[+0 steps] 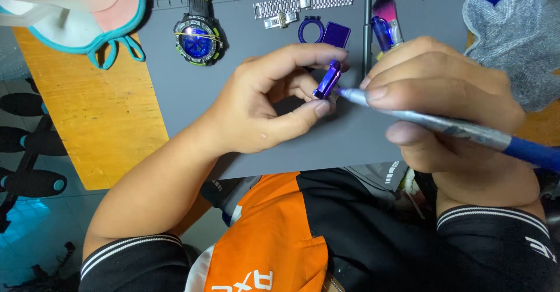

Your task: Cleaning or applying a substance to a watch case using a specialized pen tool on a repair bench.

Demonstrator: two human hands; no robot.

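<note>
My left hand [274, 97] pinches a small purple watch part [327, 80] between thumb and fingers, held edge-on above the grey work mat [186, 99]. My right hand [443, 105] grips a silver and blue screwdriver [466, 130] like a pen, and its tip touches the lower end of the purple part.
On the mat's far side lie a black watch with a blue dial [198, 38], a metal link bracelet [303, 3], a purple ring piece [310, 30], a purple square piece [336, 34], a thin screwdriver [367, 30] and a pink brush [386, 12]. A grey cloth [519, 35] sits at right.
</note>
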